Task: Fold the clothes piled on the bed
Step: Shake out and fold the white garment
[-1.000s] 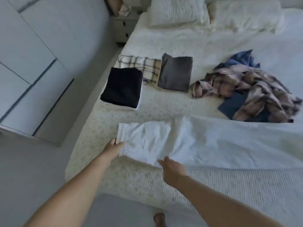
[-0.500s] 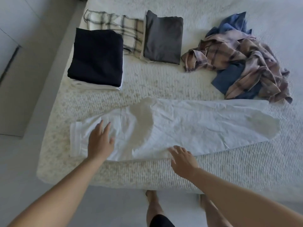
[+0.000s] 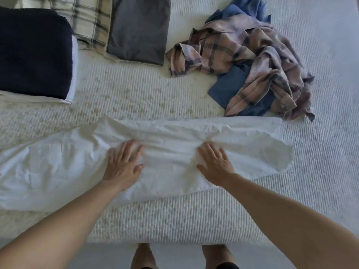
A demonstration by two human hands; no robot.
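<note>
The left hand (image 3: 124,164) lies flat, fingers straight and slightly spread, pressing on the white garment (image 3: 174,152) just left of the frame's centre. The right hand (image 3: 215,166) lies the same way, palm down with fingers fanned, on the same cloth just right of centre; neither hand grips anything. The white garment stretches in a long band across the middle of the frame, from the left edge to a rounded end at centre right, near the front edge of the bed (image 3: 155,90). A ridge of bunched fabric runs just above both sets of fingertips. In the upper right sits the unfolded pile: a pink plaid shirt (image 3: 252,61) tangled over a blue garment (image 3: 229,86). Along the top, folded pieces lie side by side: a grey one (image 3: 138,30) at upper centre, a cream plaid one (image 3: 87,18) to its left, and a dark navy one (image 3: 33,53) in the upper left, resting on a folded white piece (image 3: 72,74).
</note>
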